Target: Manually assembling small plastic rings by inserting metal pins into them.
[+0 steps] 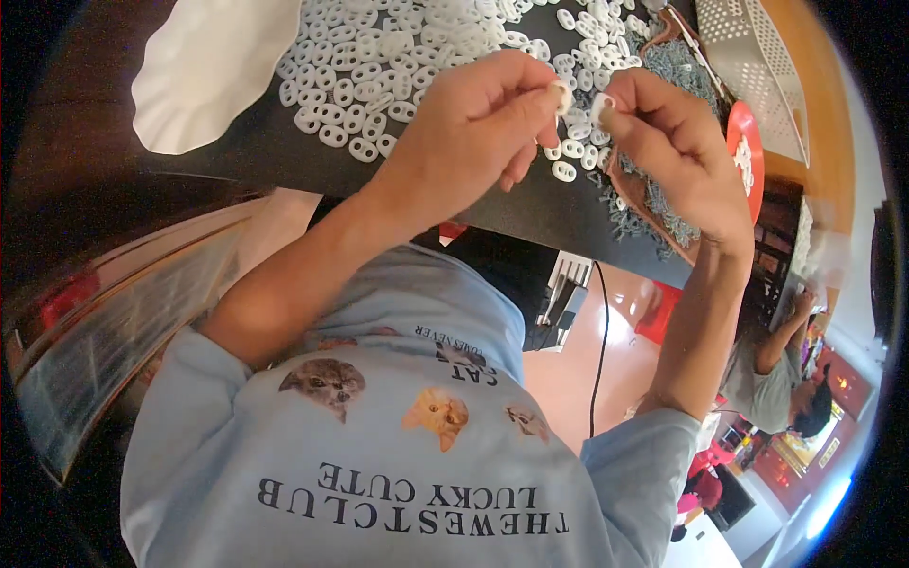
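Above the near edge of the dark table (530,197), my left hand (469,128) pinches a small white two-hole plastic piece (563,97) between thumb and fingers. Just to its right, my right hand (674,142) is closed on another small white piece (600,107), partly covered by the fingertips. A short gap separates the two held pieces. Many loose white two-hole pieces (365,71) are spread and heaped beyond my hands. A pile of short grey cords (677,71) lies beneath and beyond my right hand, bordered by a brownish strip (630,189).
At the far left lies a white wavy-edged tray (218,71). To the right are a red dish (755,133) holding white pieces and a white perforated basket (772,80). A black cable (602,360) hangs below the table. Another person (781,379) sits farther off at the right.
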